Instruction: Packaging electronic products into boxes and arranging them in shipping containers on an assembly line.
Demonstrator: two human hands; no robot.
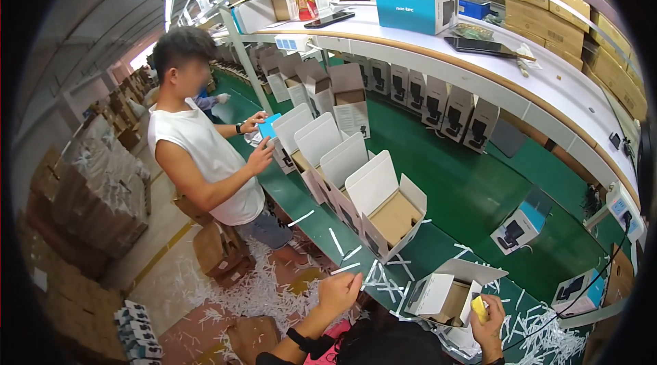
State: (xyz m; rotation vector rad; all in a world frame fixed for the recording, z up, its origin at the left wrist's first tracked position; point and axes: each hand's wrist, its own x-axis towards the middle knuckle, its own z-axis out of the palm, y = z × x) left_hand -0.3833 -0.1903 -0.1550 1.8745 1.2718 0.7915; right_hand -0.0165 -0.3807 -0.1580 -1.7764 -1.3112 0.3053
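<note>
1 yel obj gripped, R hand | wht/brn box, open | L hand curled, hold unclear

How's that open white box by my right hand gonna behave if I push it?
The open white box is probably light for its size, being thin-walled card. Its upright walls look fairly stiff, but the raised lid, seemingly attached along one edge, would likely flop. It might slide easily, since the green bench looks smooth and glossy.
</note>
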